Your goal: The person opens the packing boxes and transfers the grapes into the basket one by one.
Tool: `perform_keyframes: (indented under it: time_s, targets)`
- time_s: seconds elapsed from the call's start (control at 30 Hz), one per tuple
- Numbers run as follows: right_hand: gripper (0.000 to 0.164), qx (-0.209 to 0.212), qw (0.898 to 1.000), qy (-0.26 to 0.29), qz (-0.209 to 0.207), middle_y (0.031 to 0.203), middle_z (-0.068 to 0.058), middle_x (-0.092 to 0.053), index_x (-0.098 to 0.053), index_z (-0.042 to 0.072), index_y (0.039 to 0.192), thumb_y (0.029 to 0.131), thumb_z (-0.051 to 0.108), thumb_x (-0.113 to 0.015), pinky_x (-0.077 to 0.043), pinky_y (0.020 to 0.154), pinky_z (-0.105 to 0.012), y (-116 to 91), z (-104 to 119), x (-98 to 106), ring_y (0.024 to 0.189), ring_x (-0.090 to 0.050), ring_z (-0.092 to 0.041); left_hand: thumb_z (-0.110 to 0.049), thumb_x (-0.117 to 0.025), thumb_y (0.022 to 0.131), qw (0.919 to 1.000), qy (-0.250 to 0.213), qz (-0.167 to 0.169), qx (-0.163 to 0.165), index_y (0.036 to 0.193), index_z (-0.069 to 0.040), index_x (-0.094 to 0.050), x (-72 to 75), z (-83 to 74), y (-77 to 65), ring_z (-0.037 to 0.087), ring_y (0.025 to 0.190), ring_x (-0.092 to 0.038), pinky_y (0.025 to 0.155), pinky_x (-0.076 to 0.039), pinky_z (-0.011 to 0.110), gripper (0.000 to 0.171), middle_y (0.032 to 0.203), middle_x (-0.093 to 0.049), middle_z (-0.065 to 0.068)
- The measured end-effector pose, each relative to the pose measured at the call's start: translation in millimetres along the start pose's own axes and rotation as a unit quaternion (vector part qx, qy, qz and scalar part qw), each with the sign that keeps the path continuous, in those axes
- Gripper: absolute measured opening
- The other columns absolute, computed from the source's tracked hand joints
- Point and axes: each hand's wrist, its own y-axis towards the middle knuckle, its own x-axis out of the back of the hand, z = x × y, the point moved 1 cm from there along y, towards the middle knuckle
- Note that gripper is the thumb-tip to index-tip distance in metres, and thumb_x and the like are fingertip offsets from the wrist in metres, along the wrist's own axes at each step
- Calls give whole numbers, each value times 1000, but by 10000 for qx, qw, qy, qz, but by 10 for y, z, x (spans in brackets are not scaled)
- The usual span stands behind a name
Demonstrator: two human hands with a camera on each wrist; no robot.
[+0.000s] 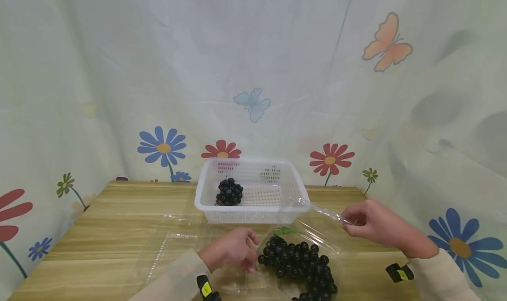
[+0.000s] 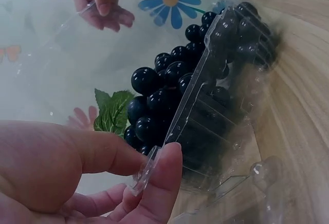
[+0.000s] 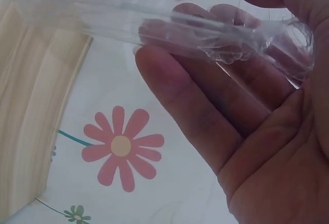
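A bunch of dark grapes [image 1: 301, 261] with a green leaf [image 1: 285, 230] lies in a clear plastic container [image 1: 334, 248] near the table's front. On the container's left side, my left hand [image 1: 233, 250] pinches a small clear rim tab [image 2: 146, 170] between thumb and finger, seen up close in the left wrist view. Farther right, my right hand [image 1: 374, 224] holds the edge of a raised, tilted clear plastic lid [image 1: 326, 213]. In the right wrist view, the lid's edge [image 3: 226, 41] crosses the loosely bent fingers, with the thumb on its other side.
Behind the container stands a white slotted basket [image 1: 253, 215] with a smaller dark grape bunch [image 1: 229, 192] inside at the left. Another clear plastic container [image 1: 172, 237] lies on the wooden table [image 1: 99, 230] to the left. A flowered curtain [image 1: 190, 72] hangs behind the table.
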Motion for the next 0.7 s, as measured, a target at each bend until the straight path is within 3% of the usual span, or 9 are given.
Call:
perform_keyframes:
  time_s: [0.23,0.43,0.7]
  targets:
    - [4,-534,9968,586,113,80,3,-74,-74,8,95,93,10,-71,-61,60,-28,-76,-139,64,68,-70,-12,18,-59,73,9997,149,-171,45,104,4,-57,29,0,57,19,52,-63,55,-61,32,34,76,-55,10]
    - [7,-888,9908,1007,193,78,-9,-72,-69,1,95,94,8,-69,-62,56,-35,-161,-270,85,63,-68,-15,15,-59,78,9994,249,-255,-1,102,3,-58,50,-48,87,18,50,-62,54,-62,34,27,72,-55,9]
    - [17,-1739,9775,1173,226,76,-10,-68,-69,-1,93,95,16,-72,-60,55,-31,-302,-432,0,63,-65,-18,13,-59,84,9979,383,-456,-255,101,7,-59,61,-74,100,14,46,-60,53,-61,33,19,68,-57,9]
